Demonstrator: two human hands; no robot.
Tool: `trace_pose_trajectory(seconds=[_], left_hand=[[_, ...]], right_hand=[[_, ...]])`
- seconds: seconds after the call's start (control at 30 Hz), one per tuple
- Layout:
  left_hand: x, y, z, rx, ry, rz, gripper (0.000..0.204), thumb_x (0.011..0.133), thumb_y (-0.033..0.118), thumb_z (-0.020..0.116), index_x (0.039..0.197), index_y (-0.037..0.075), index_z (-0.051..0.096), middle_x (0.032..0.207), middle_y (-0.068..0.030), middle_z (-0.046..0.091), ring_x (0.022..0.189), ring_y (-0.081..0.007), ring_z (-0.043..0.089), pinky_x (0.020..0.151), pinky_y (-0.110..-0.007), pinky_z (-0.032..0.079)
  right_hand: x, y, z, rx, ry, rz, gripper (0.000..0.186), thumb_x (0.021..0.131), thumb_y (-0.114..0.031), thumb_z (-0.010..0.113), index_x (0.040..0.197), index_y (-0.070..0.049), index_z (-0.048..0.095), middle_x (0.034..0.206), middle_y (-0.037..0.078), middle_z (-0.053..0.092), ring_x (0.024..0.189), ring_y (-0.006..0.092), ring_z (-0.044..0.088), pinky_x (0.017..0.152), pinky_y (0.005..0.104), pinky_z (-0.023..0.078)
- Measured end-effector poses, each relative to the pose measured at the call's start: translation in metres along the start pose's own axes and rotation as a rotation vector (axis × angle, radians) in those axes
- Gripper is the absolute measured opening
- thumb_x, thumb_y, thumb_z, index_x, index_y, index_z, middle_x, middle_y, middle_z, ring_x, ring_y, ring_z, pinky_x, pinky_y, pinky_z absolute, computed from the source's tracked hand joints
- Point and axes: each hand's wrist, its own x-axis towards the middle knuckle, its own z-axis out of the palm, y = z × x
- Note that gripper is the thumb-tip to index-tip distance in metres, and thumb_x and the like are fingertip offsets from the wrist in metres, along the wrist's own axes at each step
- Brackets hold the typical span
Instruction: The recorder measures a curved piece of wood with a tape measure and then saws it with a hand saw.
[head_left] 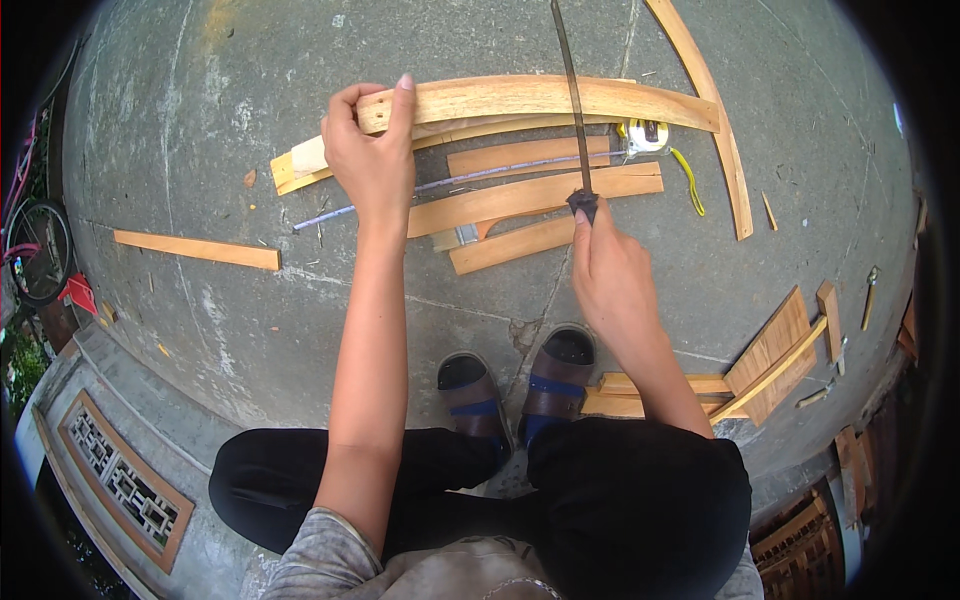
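My left hand (372, 165) is wrapped round the left end of a pale wooden slat (540, 98), thumb on top near two small holes. The slat stretches right, above other slats (470, 132) on the concrete floor. My right hand (615, 275) grips the black handle of a long, narrow, dark metal tool (573, 90), possibly a file or a saw seen edge-on. Its blade points away from me and crosses over the slat; whether they touch, I cannot tell. Beneath lie a tape measure (643, 135) with its tape pulled out and a paintbrush (467, 234) partly hidden between wooden pieces (530, 200).
A long slat (715, 120) lies at the far right, a short strip (200, 249) at the left. Joined boards (775, 355) stand right of my sandals (560, 370). Further right is a hammer (870, 297). A concrete ledge (150, 400) and a bicycle wheel (38, 250) border the left.
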Motion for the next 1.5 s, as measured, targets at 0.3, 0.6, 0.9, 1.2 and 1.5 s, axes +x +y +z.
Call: trace_pose_trajectory(seconds=[0.3,0.6,0.9,1.2,1.5], left_hand=[[-0.002,-0.019,0.018,0.134,-0.006,0.495,0.038,0.088,0.035,0.081,0.105,0.003,0.067,0.100,-0.0109,0.063,0.098,-0.0282,0.060,0.087,-0.041,0.049],[0.015,0.011,0.043,0.312,-0.439,0.829,0.062,0.092,0.054,0.067,0.131,0.006,0.063,0.132,-0.0138,0.064,0.127,-0.0343,0.059,0.110,-0.049,0.045],[0.017,0.012,0.053,0.488,-0.647,0.882,0.066,0.101,0.065,0.047,0.144,0.016,0.055,0.121,-0.0057,0.068,0.102,-0.0256,0.071,0.078,-0.037,0.061],[0.018,0.017,0.052,0.574,-0.639,0.907,0.063,0.102,0.064,0.045,0.144,0.019,0.055,0.119,-0.0027,0.068,0.097,-0.0219,0.072,0.070,-0.034,0.063],[0.018,0.019,0.051,0.557,-0.650,0.903,0.057,0.103,0.058,0.048,0.143,0.018,0.054,0.116,-0.0024,0.067,0.097,-0.0223,0.072,0.071,-0.035,0.063]], right_hand=[[-0.001,0.002,0.015,-0.086,0.040,0.023,0.027,0.109,-0.019,0.044,0.118,0.004,0.055,0.075,0.027,0.068,0.071,0.0485,0.068,0.063,0.0566,0.053],[0.000,0.000,0.018,-0.275,0.072,0.061,0.026,0.108,-0.023,0.045,0.119,-0.003,0.057,0.077,0.022,0.071,0.069,0.0427,0.071,0.063,0.0545,0.054],[-0.001,0.006,0.027,-0.260,0.142,0.055,0.025,0.107,-0.024,0.049,0.118,-0.003,0.059,0.077,0.019,0.071,0.064,0.0409,0.070,0.056,0.0509,0.054],[-0.002,0.004,0.026,-0.268,0.149,0.090,0.031,0.107,-0.026,0.050,0.123,-0.002,0.060,0.077,0.020,0.071,0.064,0.0409,0.070,0.057,0.0517,0.054],[-0.006,-0.006,0.007,-0.186,0.092,0.177,0.033,0.109,-0.028,0.045,0.124,-0.003,0.061,0.078,0.025,0.070,0.073,0.0474,0.069,0.066,0.0574,0.051]])
